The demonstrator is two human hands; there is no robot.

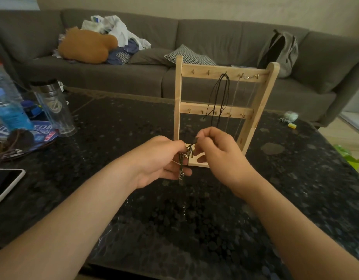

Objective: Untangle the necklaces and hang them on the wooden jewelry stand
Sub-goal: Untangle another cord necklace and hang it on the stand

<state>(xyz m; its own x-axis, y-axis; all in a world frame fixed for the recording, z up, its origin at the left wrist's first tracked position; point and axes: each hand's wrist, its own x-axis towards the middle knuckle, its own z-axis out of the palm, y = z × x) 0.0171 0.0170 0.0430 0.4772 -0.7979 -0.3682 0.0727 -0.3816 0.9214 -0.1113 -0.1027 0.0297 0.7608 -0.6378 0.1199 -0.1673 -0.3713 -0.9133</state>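
Black speckled stone forms the low table top (194, 229). At its far left edge lies a dark-screened phone in a white case (5, 184), with a clear plastic tumbler under a dark lid (53, 112) standing behind it. Toward the middle, the left hand (160, 160) is curled round a bunch of tangled dark cord necklaces (182, 164), whose metal ends dangle below the fingers, above the table. Just to its right, the right hand (219, 154) pinches one dark strand between thumb and forefinger at the top of the bunch. The two hands are close together, almost touching, directly in front of the foot of the pale wooden jewelry stand (177, 98). On the stand's top rail a looped black cord necklace (222, 93) hangs from a middle hook, and a thin silver chain (247, 77) is draped across the hooks to its right.

The step in hand looks to be the untangling, with one strand being teased out of the knot. How the cords cross inside the bunch is too small and blurred to read. My guess is that the next move calls for a slow pull along the strand while the left hand loosens, then a lift to one of the bare hooks on the left of the top rail. Bare stone shows toward the wearer and to the right, where a small pale round object (291, 116) sits near the far edge. The stand close behind the knuckles is the thing to avoid knocking.
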